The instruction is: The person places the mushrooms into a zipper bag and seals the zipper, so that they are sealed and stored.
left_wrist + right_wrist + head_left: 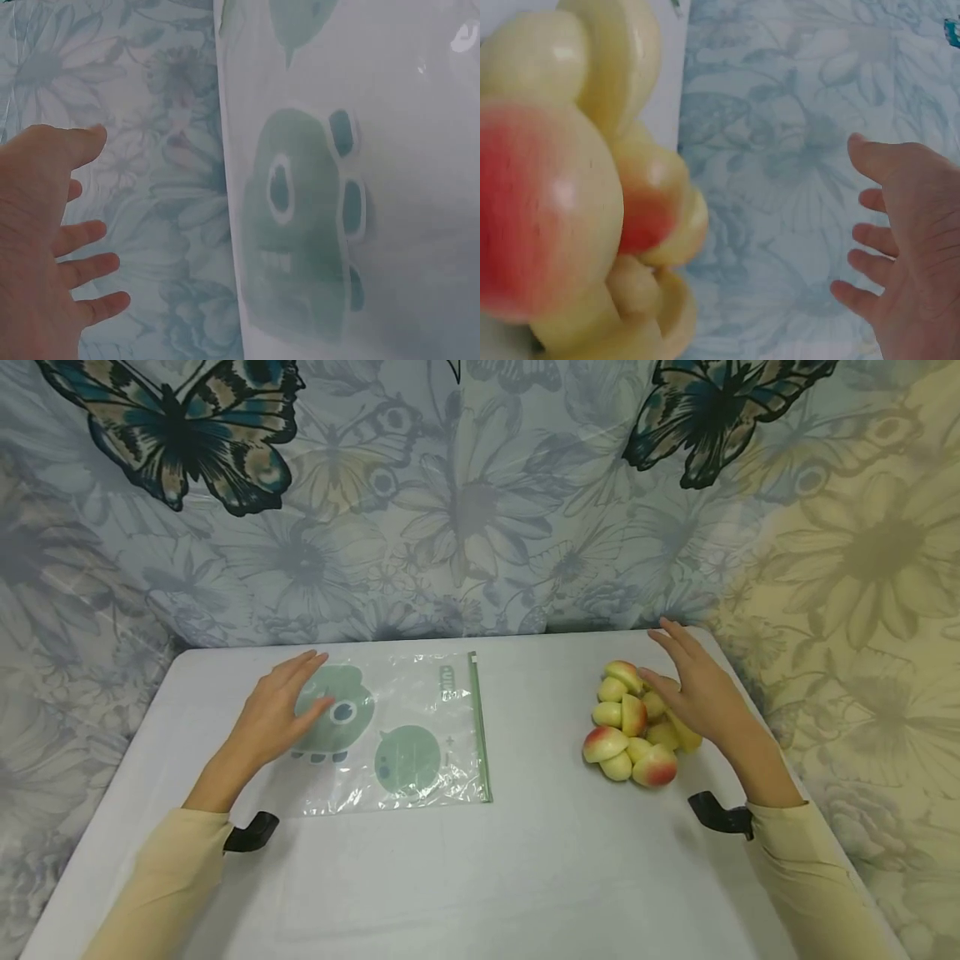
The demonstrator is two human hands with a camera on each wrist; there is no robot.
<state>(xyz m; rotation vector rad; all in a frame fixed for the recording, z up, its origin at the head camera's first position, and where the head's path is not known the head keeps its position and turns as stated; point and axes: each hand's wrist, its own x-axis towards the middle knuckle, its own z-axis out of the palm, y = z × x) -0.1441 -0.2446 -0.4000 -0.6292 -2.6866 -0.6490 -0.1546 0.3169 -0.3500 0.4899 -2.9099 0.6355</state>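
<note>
A clear plastic zip bag (405, 739) with green cartoon prints lies flat on the left half of the table, its green zip strip (479, 727) toward the middle. My left hand (273, 710) hovers at the bag's left end, fingers extended and thumb apart. In the left wrist view that hand (34, 240) holds nothing. On the right, pale yellow mushroom-shaped pieces (632, 714) with red blushes are heaped together. Over the heap's right side my right hand (697, 689) is held with fingers spread, covering part of it. The right wrist view shows this hand (926, 247) apart from the pieces (547, 202).
A white-covered table (450, 885) carries both things. Behind it and at the sides hangs a floral cloth (472, 518) with large butterflies (180, 435). A black band-like mount (252, 832) sits at my left wrist, another mount (720, 814) at the right.
</note>
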